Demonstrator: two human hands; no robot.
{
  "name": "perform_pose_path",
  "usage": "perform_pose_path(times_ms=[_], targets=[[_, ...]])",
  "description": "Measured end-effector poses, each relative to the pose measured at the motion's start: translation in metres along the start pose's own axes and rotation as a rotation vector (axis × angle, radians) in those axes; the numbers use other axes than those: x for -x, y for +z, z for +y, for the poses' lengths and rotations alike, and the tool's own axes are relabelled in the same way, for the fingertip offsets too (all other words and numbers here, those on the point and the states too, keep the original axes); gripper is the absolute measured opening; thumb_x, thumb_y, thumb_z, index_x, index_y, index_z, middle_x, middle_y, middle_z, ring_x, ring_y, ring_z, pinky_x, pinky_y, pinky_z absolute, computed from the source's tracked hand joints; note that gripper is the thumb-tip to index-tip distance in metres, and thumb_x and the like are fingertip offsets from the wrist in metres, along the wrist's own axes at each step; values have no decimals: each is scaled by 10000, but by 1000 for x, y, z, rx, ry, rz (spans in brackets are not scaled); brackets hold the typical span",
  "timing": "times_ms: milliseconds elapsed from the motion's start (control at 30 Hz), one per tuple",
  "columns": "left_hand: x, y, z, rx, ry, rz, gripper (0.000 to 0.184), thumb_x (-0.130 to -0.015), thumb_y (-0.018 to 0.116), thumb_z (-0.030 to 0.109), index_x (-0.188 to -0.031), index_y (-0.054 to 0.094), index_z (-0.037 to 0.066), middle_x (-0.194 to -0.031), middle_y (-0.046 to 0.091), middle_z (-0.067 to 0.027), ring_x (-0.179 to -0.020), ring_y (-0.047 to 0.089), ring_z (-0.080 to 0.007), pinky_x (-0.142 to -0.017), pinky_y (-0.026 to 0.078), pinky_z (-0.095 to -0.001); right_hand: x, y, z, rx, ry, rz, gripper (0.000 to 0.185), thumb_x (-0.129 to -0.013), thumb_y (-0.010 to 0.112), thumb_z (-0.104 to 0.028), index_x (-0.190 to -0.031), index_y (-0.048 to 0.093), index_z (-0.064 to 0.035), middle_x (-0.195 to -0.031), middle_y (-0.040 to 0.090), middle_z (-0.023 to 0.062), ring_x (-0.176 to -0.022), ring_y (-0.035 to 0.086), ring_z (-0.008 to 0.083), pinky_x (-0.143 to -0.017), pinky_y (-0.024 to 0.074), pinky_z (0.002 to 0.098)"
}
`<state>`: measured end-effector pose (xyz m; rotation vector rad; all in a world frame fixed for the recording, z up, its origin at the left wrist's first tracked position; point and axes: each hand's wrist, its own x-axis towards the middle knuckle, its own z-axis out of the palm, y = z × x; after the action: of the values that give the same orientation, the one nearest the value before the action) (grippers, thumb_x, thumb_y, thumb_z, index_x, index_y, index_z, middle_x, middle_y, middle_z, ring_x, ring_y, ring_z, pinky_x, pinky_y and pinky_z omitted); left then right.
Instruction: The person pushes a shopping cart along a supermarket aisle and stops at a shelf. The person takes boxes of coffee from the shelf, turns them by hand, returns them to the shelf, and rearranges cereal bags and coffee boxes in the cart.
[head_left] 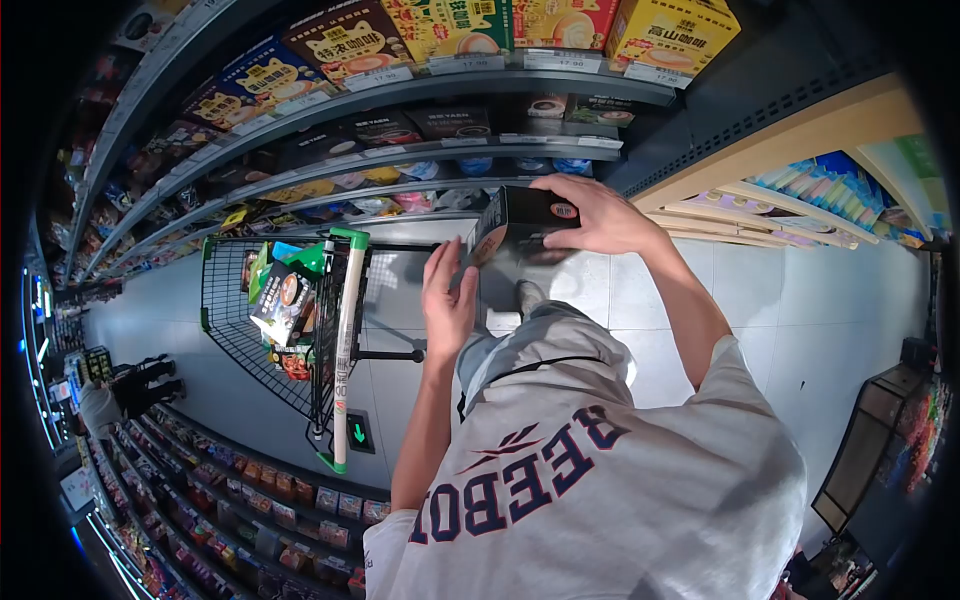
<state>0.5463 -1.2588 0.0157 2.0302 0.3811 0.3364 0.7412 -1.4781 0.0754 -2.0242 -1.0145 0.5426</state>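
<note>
In front of my body, my right hand [592, 218] grips a black coffee box [518, 214] from its right end, with the thumb on the near side and the fingers over the far side. Close to the box's left end is my left hand [448, 298], its fingers and thumb apart; whether a fingertip touches the box I cannot tell. To the left stands a shopping cart [347, 330] with a green-and-white handle. Inside it lie another black coffee box [287, 300], green packs [300, 260] and a red-toned pack [293, 362].
Shelves [450, 88] with colourful coffee boxes [360, 38] and price tags run along the far side. A wooden rack [745, 205] holds packs at the right. Lower left, more stocked shelves [250, 490] line the aisle, where another person [110, 400] stands.
</note>
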Motion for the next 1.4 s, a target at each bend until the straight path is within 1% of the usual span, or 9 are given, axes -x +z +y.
perform_pose_path(times_ms=[133, 367, 433, 567, 667, 933, 1067, 1267, 1400], targets=[[10, -13, -18, 149, -158, 85, 496, -979, 649, 60, -1457, 516, 48, -1428, 486, -129, -1193, 556, -215, -973, 509, -354, -4, -12, 20, 466, -83, 160, 641, -729, 796, -39, -1329, 580, -100, -1260, 623, 84, -1229, 551, 278, -1082, 348, 433], [39, -109, -53, -509, 103, 534, 393, -944, 662, 59, -1323, 591, -14, -1342, 544, -204, -1218, 539, -340, -1011, 445, -445, -27, -44, 105, 787, -39, 399, 664, -774, 732, 0, -1398, 535, -114, -1324, 596, 90, -1282, 516, 284, -1170, 301, 497], [49, -134, -63, -621, 35, 601, 346, -946, 657, 56, -1281, 618, -20, -1289, 569, -211, -1189, 551, -361, -1002, 447, -459, -37, -49, 115, 790, 62, 357, 655, -796, 722, -16, -1413, 525, -113, -1334, 588, 93, -1289, 511, 292, -1171, 308, 486], [77, -176, -105, -693, -215, 538, 360, -1033, 571, 274, -1247, 651, -4, -1207, 625, -197, -1104, 609, -385, -955, 473, -454, -45, -48, 139, 855, 112, 326, 656, -822, 715, -35, -1439, 507, -115, -1348, 576, 103, -1295, 506, 315, -1173, 317, 472], [96, -180, -128, -747, -644, 419, 476, -1069, 449, 417, -1212, 672, 21, -1157, 659, -191, -1069, 631, -407, -910, 487, -482, -50, -48, 161, 881, 178, 346, 670, -833, 730, -62, -1459, 497, -120, -1375, 568, 118, -1314, 495, 334, -1175, 320, 479], [93, -175, -123, -747, -684, 379, 611, -1066, 348, 550, -1183, 692, 59, -1002, 720, -192, -963, 664, -428, -848, 492, -500, -63, -58, 198, 959, 220, 317, 733, -867, 736, -222, -1539, 447, -170, -1483, 492, 207, -1413, 421, 402, -1172, 328, 493], [93, -172, -119, -747, -633, 419, 533, -1081, 361, 470, -1059, 686, 48, -980, 705, -208, -928, 638, -465, -782, 482, -547, -65, -53, 188, 927, 298, 312, 639, -888, 691, -160, -1500, 511, -126, -1480, 479, 278, -1388, 423, 443, -1153, 358, 500], [96, -173, -130, -759, -599, 443, 538, -1081, 354, 473, -1102, 703, 62, -979, 718, -210, -931, 653, -464, -793, 492, -543, -71, -39, 231, 1031, 206, 473, 578, -894, 590, -71, -1468, 527, -72, -1480, 499, 215, -1413, 411, 417, -1174, 342, 509], [91, -174, -115, -783, -683, 375, 559, -1084, 336, 484, -1094, 713, 70, -953, 727, -201, -921, 665, -456, -795, 498, -540, -74, -29, 216, 968, 336, 451, 658, -858, 582, -55, -1505, 462, -78, -1540, 444, 184, -1466, 361, 366, -1203, 293, 534]])
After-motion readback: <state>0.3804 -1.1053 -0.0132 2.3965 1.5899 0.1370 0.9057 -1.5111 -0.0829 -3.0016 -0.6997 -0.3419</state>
